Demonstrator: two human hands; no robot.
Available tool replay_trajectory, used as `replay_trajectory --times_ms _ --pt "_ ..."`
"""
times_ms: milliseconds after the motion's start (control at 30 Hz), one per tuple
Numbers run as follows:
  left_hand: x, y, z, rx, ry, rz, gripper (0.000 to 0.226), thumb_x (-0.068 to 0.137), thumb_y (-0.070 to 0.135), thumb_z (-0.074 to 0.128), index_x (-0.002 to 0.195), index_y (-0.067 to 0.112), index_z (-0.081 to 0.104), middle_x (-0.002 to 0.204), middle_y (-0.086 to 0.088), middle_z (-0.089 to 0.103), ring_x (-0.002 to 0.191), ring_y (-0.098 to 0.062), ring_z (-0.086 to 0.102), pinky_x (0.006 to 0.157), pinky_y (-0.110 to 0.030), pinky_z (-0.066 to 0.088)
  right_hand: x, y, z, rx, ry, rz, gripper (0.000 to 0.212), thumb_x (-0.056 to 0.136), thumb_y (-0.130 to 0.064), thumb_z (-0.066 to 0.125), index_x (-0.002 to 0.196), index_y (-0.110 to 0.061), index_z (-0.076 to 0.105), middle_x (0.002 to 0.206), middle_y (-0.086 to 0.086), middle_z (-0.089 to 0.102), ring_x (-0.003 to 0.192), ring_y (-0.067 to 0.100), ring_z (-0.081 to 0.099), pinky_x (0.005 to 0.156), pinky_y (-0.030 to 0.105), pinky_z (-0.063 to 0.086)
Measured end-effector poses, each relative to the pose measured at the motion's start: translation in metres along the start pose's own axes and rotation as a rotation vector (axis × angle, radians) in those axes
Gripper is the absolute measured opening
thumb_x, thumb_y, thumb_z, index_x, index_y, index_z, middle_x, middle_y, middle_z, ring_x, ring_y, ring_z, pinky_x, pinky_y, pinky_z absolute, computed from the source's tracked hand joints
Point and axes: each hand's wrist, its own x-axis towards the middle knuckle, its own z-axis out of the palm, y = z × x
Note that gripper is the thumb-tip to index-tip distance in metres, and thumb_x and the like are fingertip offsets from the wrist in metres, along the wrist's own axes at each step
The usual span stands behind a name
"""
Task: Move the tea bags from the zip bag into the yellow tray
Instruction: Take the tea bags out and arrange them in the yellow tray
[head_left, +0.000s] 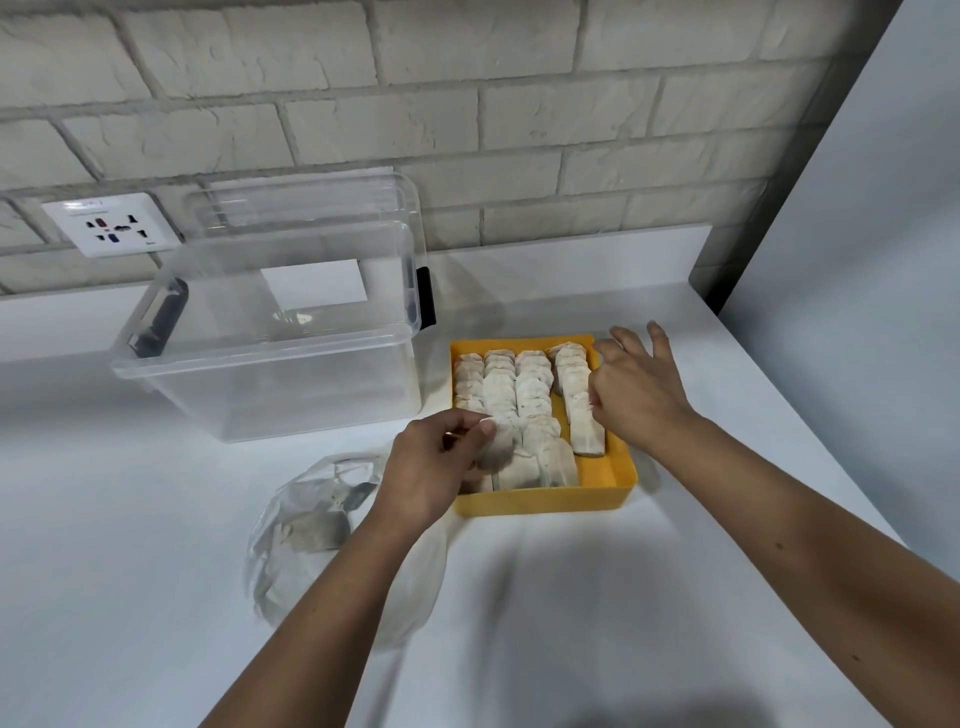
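The yellow tray sits mid-counter, filled with several rows of pale tea bags. My left hand is over the tray's front left corner and pinches a tea bag between thumb and fingers. My right hand is at the tray's right edge; its thumb and forefinger touch the right-hand row of tea bags, the other fingers spread above the counter. The clear zip bag lies on the counter to the left of the tray, partly under my left forearm, with a few tea bags inside.
A clear plastic storage box with black latches stands left of the tray, its lid leaning behind it. A wall socket is on the brick wall. A white panel rises at the right of the white counter.
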Motion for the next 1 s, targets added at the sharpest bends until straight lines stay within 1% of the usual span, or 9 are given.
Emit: replay_trajectory --times_ms 100,200,300,367,567,633,767,867,1000 --pt "0.0 0.001 0.0 -0.023 0.013 -0.007 0.009 0.091 0.029 0.07 0.085 0.023 0.074 0.08 -0.005 0.072 0.067 -0.022 0.069 0.052 -0.012 0.048 -0.005 0.001 -0.007 0.06 -0.035 0.014 0.024 0.084 -0.038 0.068 0.106 -0.029 0.07 0.15 0.004 0.042 0.146 0.025 0.021 0.118 0.057 0.004" --pt "-0.001 0.003 0.003 -0.058 0.004 0.006 0.009 0.087 0.028 0.074 0.08 0.023 0.074 0.072 0.001 0.067 0.065 -0.014 0.063 0.055 -0.015 0.049 -0.021 -0.002 -0.025 0.309 0.008 0.02 0.034 0.079 -0.047 0.072 0.11 -0.036 0.066 0.152 -0.001 0.036 0.146 0.022 0.017 0.118 0.052 0.003" --pt "-0.003 0.007 0.008 -0.083 -0.031 0.019 0.009 0.086 0.03 0.075 0.079 0.024 0.074 0.064 0.012 0.064 0.066 -0.012 0.061 0.07 -0.033 0.055 -0.042 -0.018 -0.047 0.549 0.087 -0.061 0.037 0.074 -0.053 0.073 0.108 -0.04 0.066 0.134 -0.011 0.048 0.131 0.013 0.033 0.112 0.039 0.016" --pt "-0.005 0.011 0.011 -0.103 -0.054 0.025 0.009 0.087 0.029 0.075 0.079 0.025 0.074 0.061 0.015 0.064 0.064 -0.009 0.059 0.073 -0.038 0.055 -0.051 -0.03 -0.053 0.561 0.132 -0.081 0.032 0.078 -0.055 0.069 0.107 -0.04 0.067 0.123 -0.014 0.054 0.121 0.011 0.039 0.105 0.034 0.022" --pt "-0.011 0.015 0.012 -0.039 -0.047 0.062 0.008 0.089 0.03 0.072 0.081 0.027 0.075 0.066 0.014 0.069 0.065 -0.001 0.063 0.067 -0.017 0.047 -0.06 -0.036 -0.057 0.481 0.131 -0.066 0.029 0.088 -0.053 0.059 0.107 -0.035 0.07 0.117 -0.012 0.059 0.116 0.014 0.043 0.1 0.034 0.026" --pt "-0.01 0.012 0.007 0.076 0.031 0.08 0.01 0.088 0.031 0.072 0.079 0.028 0.074 0.069 0.012 0.07 0.067 -0.004 0.064 0.064 -0.016 0.047 -0.06 -0.026 -0.058 0.487 0.13 -0.053 0.027 0.087 -0.052 0.061 0.105 -0.034 0.071 0.118 -0.012 0.059 0.118 0.014 0.043 0.101 0.033 0.024" --pt "-0.002 -0.002 -0.007 0.503 0.278 0.128 0.014 0.092 0.039 0.065 0.093 0.028 0.074 0.094 0.01 0.07 0.081 -0.012 0.065 0.069 -0.029 0.048 -0.055 0.005 -0.054 0.433 0.051 0.004 0.023 0.085 -0.05 0.065 0.101 -0.034 0.073 0.14 -0.009 0.051 0.132 0.017 0.036 0.111 0.04 0.021" --pt "0.002 -0.012 -0.012 0.655 0.243 0.089 0.025 0.093 0.041 0.061 0.113 0.029 0.07 0.111 0.011 0.067 0.095 -0.014 0.066 0.076 -0.03 0.049 -0.052 0.02 -0.046 0.387 -0.083 0.019 0.023 0.086 -0.049 0.066 0.1 -0.033 0.073 0.153 -0.004 0.039 0.145 0.02 0.022 0.118 0.047 0.012" --pt "0.001 -0.017 -0.007 0.718 0.166 0.046 0.033 0.095 0.04 0.057 0.123 0.027 0.066 0.11 0.011 0.071 0.099 -0.015 0.067 0.085 -0.034 0.052 -0.048 0.02 -0.032 0.363 -0.176 0.004 0.025 0.085 -0.049 0.066 0.101 -0.031 0.073 0.158 -0.003 0.03 0.149 0.02 0.013 0.12 0.048 0.007"
